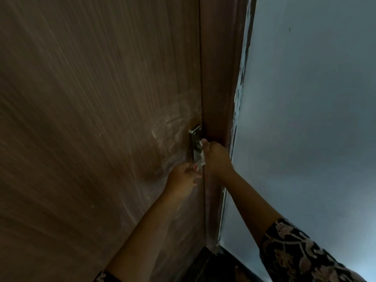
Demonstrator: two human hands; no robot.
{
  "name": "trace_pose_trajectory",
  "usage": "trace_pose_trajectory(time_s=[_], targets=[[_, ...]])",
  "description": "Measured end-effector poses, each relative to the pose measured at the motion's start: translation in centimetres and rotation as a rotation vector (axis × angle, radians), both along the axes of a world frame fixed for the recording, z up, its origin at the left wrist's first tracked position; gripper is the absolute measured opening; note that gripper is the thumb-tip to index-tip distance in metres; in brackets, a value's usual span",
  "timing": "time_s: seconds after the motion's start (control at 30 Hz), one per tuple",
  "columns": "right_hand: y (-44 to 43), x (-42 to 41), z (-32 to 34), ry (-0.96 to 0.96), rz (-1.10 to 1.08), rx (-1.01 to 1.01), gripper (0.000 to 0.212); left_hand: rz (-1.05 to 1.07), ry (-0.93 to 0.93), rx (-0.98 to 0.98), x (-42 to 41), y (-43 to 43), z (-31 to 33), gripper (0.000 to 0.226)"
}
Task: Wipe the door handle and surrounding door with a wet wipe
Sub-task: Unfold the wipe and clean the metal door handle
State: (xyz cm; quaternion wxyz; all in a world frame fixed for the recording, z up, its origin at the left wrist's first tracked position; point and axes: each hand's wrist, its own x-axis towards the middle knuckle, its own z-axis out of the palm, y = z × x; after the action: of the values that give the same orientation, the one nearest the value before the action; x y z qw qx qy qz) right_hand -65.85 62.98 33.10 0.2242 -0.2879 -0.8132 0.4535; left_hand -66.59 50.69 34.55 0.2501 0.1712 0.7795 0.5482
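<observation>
A brown wooden door (91,119) fills the left of the view, with pale wipe streaks around its metal handle plate (195,139). My right hand (217,157) is closed on a white wet wipe (201,153) and presses it against the lower part of the plate. My left hand (183,180) sits just below and grips the thin lever of the handle (191,166). Both hands hide most of the lever. The wipe shows only as small white bits between my fingers.
The brown door frame (219,78) runs beside the door's edge, and a pale blue wall (305,119) stands to the right of it. Dark flooring (213,265) shows at the bottom. My patterned sleeves cover both forearms low in the view.
</observation>
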Motion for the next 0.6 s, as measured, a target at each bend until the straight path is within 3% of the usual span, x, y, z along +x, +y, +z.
trace_pose_trajectory(time_s=[0.1, 0.2, 0.27, 0.33, 0.43, 0.6], targets=[[0.3, -0.5, 0.1, 0.031, -0.003, -0.407, 0.043, -0.005, -0.053, -0.002, 0.0, -0.1, 0.5, 0.013], [0.0, -0.4, 0.2, 0.209, 0.006, -1.028, 0.027, -0.022, -0.099, 0.005, 0.2, -0.3, 1.1, 0.014], [-0.3, -0.4, 0.2, 0.321, 0.003, -1.311, 0.025, -0.025, -0.106, -0.006, 0.3, -0.3, 1.4, 0.015], [-0.8, -0.9, 0.0, 0.359, -0.053, -1.402, 0.024, -0.013, -0.112, -0.008, 0.4, -0.4, 1.7, 0.015], [-1.4, -1.4, 0.0, 0.331, -0.084, -1.380, 0.032, 0.006, -0.138, -0.019, 0.5, -0.6, 1.9, 0.015], [-1.1, -0.5, 0.3, 0.463, -0.004, -1.377, 0.023, 0.024, -0.176, -0.032, 0.6, -0.7, 1.7, 0.017]])
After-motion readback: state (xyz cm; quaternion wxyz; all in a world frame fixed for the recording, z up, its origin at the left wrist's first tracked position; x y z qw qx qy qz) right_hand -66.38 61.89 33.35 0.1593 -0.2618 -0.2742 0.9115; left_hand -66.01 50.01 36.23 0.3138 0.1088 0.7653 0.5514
